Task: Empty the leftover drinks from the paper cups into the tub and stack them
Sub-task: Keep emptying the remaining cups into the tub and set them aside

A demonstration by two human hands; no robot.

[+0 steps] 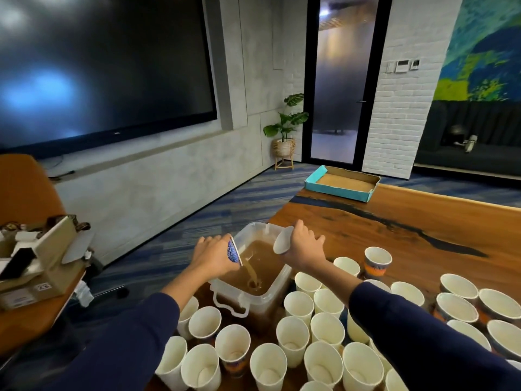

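The left hand [210, 253] holds a cup [234, 253] tipped sideways, mouth pointing right over the tub [255, 299]. The right hand [304, 246] holds another cup [282, 240], mouth pointing left.

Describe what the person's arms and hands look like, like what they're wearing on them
Both arms wear long dark navy sleeves, plain with no visible markings, pushed up partway so the forearms are bare. The left hand and right hand are bare: no gloves. No rings, watch or bracelets can be made out from this view.
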